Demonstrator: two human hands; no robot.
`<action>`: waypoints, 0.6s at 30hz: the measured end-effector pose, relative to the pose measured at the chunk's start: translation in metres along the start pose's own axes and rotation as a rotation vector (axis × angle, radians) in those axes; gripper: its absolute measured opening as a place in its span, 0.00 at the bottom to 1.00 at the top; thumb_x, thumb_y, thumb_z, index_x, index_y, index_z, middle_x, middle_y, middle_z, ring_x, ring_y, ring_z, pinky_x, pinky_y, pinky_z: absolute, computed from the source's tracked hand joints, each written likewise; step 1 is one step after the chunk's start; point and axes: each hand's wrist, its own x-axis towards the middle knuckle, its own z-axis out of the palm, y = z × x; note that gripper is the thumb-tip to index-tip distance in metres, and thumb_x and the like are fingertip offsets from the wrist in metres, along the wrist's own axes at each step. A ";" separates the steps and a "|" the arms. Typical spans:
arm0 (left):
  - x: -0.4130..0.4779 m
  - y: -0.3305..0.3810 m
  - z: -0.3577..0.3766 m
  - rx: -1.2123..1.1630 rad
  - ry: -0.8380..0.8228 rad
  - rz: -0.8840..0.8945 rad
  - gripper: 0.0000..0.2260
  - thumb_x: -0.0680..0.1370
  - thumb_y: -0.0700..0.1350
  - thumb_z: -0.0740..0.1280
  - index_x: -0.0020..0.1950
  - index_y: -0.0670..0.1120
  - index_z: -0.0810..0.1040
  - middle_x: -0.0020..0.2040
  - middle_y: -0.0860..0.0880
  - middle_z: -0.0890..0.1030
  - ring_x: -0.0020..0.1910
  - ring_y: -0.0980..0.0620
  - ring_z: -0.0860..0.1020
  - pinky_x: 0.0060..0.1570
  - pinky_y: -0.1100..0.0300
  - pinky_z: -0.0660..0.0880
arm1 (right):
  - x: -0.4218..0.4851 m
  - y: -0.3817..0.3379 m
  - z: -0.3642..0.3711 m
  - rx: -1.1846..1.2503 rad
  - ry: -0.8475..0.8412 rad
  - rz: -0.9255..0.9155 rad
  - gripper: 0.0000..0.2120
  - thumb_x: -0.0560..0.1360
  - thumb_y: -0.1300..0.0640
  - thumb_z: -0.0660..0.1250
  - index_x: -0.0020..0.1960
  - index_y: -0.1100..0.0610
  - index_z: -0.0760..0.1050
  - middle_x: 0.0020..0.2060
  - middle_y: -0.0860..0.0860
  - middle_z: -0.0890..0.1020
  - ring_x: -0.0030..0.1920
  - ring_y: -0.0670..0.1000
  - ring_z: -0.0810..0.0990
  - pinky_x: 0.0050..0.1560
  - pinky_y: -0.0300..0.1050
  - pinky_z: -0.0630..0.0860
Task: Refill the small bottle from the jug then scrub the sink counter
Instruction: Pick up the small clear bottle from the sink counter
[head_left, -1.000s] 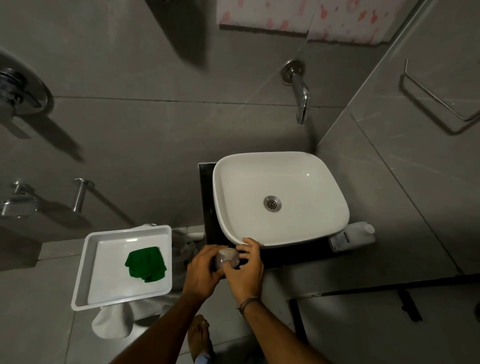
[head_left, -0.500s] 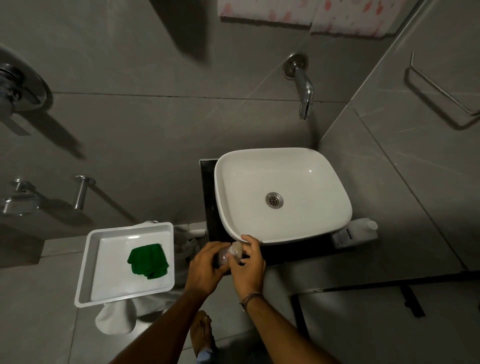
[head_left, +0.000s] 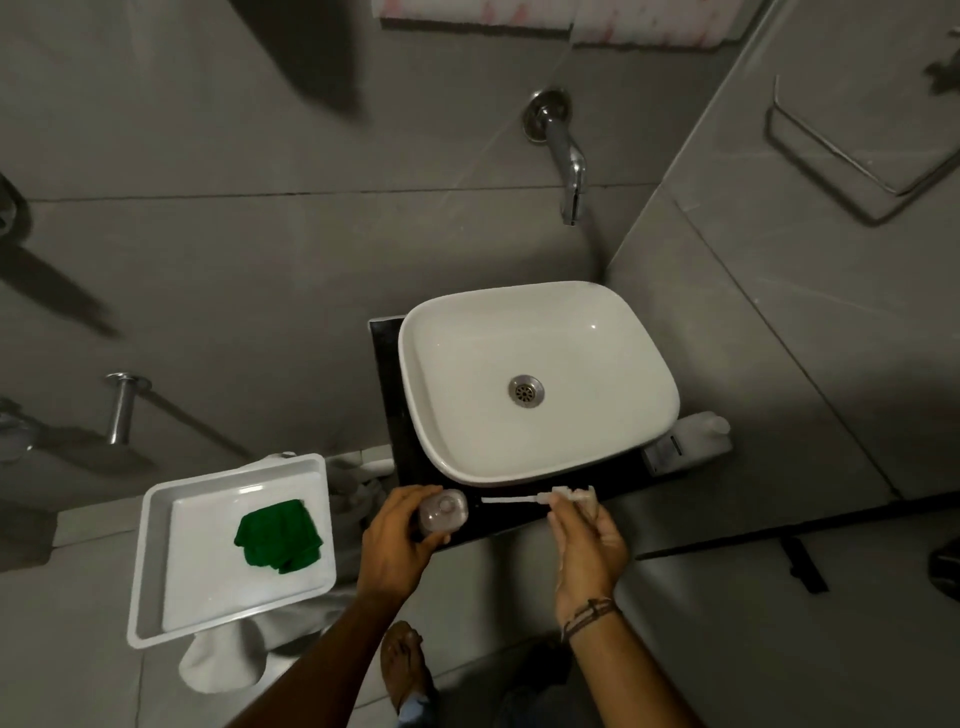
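Pump top is off the small bottle: half a second ago both hands were bunched together over it at the front edge of the counter, now they are apart. Left hand wraps the bottle, fingers curled around its body, holding it upright on the dark counter just in front of the white basin; its neck looks open from above. Right hand has drawn away to the right, pinching the pump head between thumb and fingertips, with the thin dip tube trailing out level toward the bottle, clear of it. So the bottle is ready for filling. The jug lies at the right end of the counter, tucked partly behind the basin, cap end pointing right; nobody touches it. Judgement: the right hand has to set the pump down somewhere before it can go for the jug, and the dip tube may drip on the counter. A green cloth sits crumpled in a white tray off to the left, untouched, likely for the scrubbing step. Wall tap is not running; basin looks dry.
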 end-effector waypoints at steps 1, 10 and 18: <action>-0.001 -0.001 0.001 0.000 0.010 0.006 0.26 0.68 0.40 0.84 0.64 0.52 0.82 0.60 0.58 0.81 0.59 0.72 0.77 0.61 0.68 0.74 | 0.005 0.002 -0.003 0.021 0.039 0.057 0.13 0.70 0.71 0.75 0.47 0.56 0.85 0.46 0.53 0.87 0.44 0.48 0.87 0.51 0.43 0.83; -0.007 -0.002 0.013 -0.056 0.048 -0.069 0.28 0.70 0.36 0.82 0.68 0.48 0.80 0.63 0.51 0.81 0.61 0.52 0.81 0.60 0.65 0.76 | 0.062 0.035 0.017 -0.142 0.144 0.402 0.11 0.76 0.64 0.74 0.57 0.66 0.80 0.55 0.62 0.83 0.55 0.55 0.81 0.49 0.44 0.78; -0.011 0.008 0.018 -0.047 0.074 -0.109 0.30 0.70 0.36 0.82 0.70 0.48 0.79 0.63 0.49 0.81 0.62 0.50 0.80 0.61 0.58 0.76 | 0.076 0.037 0.026 -0.177 0.165 0.494 0.24 0.75 0.64 0.75 0.67 0.70 0.72 0.59 0.62 0.79 0.54 0.59 0.79 0.34 0.43 0.83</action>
